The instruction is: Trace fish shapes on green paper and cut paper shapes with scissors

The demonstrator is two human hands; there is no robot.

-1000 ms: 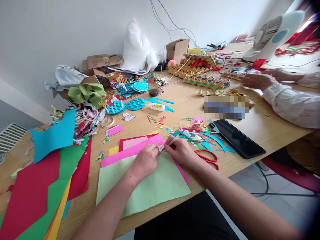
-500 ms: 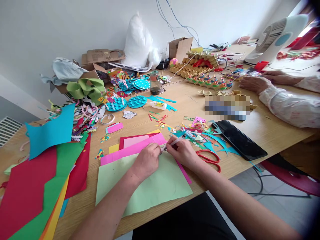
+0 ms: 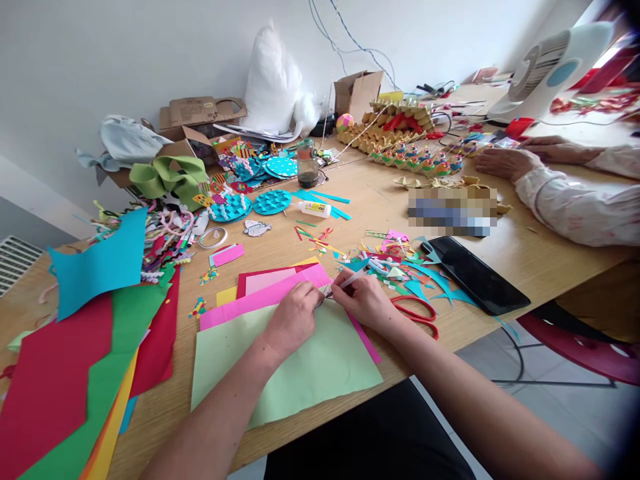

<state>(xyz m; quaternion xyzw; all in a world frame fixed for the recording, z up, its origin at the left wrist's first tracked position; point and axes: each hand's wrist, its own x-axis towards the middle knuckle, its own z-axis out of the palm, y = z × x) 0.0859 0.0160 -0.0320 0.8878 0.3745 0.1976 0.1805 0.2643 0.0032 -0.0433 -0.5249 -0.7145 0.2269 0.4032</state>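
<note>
My right hand [image 3: 361,298] is closed on a thin white pen [image 3: 356,275], whose tip points left toward a small pale piece [image 3: 326,290]. My left hand [image 3: 296,310] is closed at that same small piece, its fingertips pinching the edge; the piece is mostly hidden by the fingers. Both hands rest over the top of a pale green sheet [image 3: 300,380]. Under it lie a pink sheet [image 3: 225,315] and a red sheet [image 3: 241,285]. Red-handled scissors [image 3: 425,318] lie just right of my right wrist.
A black phone [image 3: 483,277] and paper scraps [image 3: 400,263] lie to the right. Glue bottle [image 3: 317,209], glass jar [image 3: 307,167] and blue discs [image 3: 273,201] stand or lie behind. Coloured sheets [image 3: 55,367] cover the left. Another person's hands [image 3: 507,163] rest at the far right.
The view has shifted slightly. My hands stay over the green sheet in almost the same pose, with the pen still held in the right one.
</note>
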